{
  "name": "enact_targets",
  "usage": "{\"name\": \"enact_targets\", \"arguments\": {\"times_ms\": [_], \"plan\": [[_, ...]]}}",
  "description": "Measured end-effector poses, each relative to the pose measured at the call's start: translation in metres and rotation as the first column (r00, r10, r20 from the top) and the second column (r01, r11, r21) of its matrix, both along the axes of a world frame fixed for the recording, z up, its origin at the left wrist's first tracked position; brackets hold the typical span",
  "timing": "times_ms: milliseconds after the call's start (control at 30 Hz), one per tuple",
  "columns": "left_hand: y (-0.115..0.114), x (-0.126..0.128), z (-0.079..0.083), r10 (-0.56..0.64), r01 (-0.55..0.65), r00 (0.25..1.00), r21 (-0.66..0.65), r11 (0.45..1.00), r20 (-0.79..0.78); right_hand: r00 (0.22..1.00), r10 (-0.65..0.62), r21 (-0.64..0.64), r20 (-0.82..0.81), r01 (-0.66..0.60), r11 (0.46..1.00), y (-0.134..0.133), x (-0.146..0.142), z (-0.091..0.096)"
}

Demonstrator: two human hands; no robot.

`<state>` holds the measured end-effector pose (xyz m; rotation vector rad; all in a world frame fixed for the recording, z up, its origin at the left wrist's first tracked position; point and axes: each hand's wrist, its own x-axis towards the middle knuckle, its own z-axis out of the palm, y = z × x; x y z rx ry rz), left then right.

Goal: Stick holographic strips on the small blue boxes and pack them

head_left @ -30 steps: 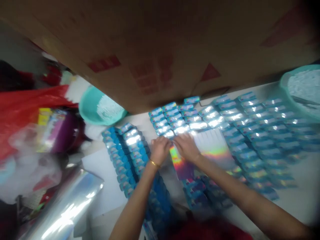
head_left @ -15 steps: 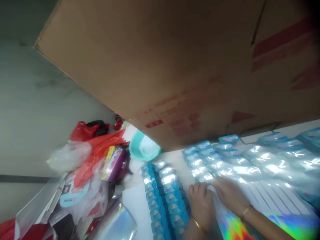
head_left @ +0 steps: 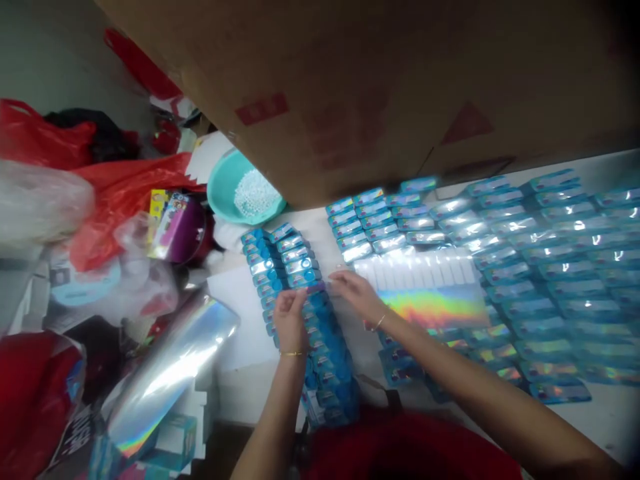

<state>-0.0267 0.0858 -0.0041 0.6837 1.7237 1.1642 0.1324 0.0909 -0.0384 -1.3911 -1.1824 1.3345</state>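
Note:
My left hand (head_left: pixel 291 317) is closed in a pinch on one end of a thin, shiny purplish strip (head_left: pixel 316 287). The fingertips of my right hand (head_left: pixel 356 295) pinch together at the strip's other end, though blur softens the detail. Below the strip run two rows of small blue boxes (head_left: pixel 267 287) standing close together. To the right of my right hand lies a rainbow-shimmering holographic sheet (head_left: pixel 435 307), its upper part divided into white strips (head_left: pixel 420 268). It rests on top of more blue boxes.
A large cardboard box (head_left: pixel 350 80) rises behind the table. Many flat blue packs (head_left: pixel 545 273) cover the right side. At the left are a turquoise bowl (head_left: pixel 217 193) with white beads, a silvery film sheet (head_left: pixel 175 367), a purple container (head_left: pixel 187 233) and red plastic bags (head_left: pixel 125 200).
Both hands have left the holographic sheet and moved left, over the rows of blue boxes. The thin strip now shows between them. The view has tilted down and shifted.

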Motion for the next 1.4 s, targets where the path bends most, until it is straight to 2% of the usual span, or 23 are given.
{"name": "enact_targets", "arguments": {"times_ms": [67,133,233,367,500,667,833,1000,1067,1133,1233,1333,1400], "plan": [[0.002,-0.005,-0.009,0.009,-0.008,1.0,-0.039,0.999,0.003,0.996,0.011,-0.081,-0.09,-0.018,0.997,-0.002,-0.018,-0.003],[0.005,-0.009,-0.019,0.008,-0.009,1.0,-0.072,0.997,-0.02,0.994,-0.011,-0.094,-0.104,0.001,0.996,0.003,-0.029,-0.008],[0.019,-0.017,-0.032,0.0,-0.005,0.998,-0.077,0.997,-0.061,0.999,-0.041,-0.02,-0.008,0.041,0.999,0.021,-0.036,-0.017],[0.051,-0.029,-0.051,-0.044,0.054,0.975,0.041,0.998,-0.218,0.978,-0.034,0.078,0.205,0.018,0.997,0.055,-0.042,-0.032],[0.071,-0.038,-0.07,-0.095,0.182,0.858,0.127,0.975,-0.505,0.93,0.005,0.074,0.367,-0.035,0.997,0.074,-0.049,-0.047],[0.074,-0.042,-0.085,-0.136,0.23,0.735,0.056,0.972,-0.664,0.863,0.059,0.05,0.502,-0.097,0.994,0.074,-0.053,-0.059],[0.074,-0.035,-0.088,-0.173,0.18,0.624,-0.075,0.981,-0.762,0.816,0.116,-0.009,0.566,-0.135,0.991,0.077,-0.056,-0.066],[0.072,-0.032,-0.081,-0.178,0.149,0.509,-0.117,0.982,-0.842,0.858,0.114,-0.1,0.5,-0.073,0.992,0.074,-0.058,-0.068],[0.068,-0.032,-0.079,-0.186,0.187,0.444,-0.113,0.976,-0.876,0.874,0.05,-0.074,0.484,-0.016,0.997,0.065,-0.059,-0.071],[0.061,-0.03,-0.079,-0.247,0.279,0.354,-0.151,0.948,-0.902,0.888,0.017,-0.014,0.46,-0.012,1.0,0.055,-0.062,-0.076],[0.053,-0.03,-0.081,-0.349,0.391,0.237,-0.24,0.889,-0.907,0.909,0.083,-0.033,0.409,-0.076,0.997,0.044,-0.071,-0.082],[0.053,-0.031,-0.079,-0.373,0.438,0.224,-0.249,0.864,-0.9,0.881,0.249,-0.201,0.402,-0.18,0.963,0.042,-0.075,-0.069],[0.055,-0.029,-0.074,-0.335,0.456,0.29,-0.178,0.872,-0.897,0.86,0.29,-0.204,0.421,-0.222,0.954,0.04,-0.065,-0.05]]}}
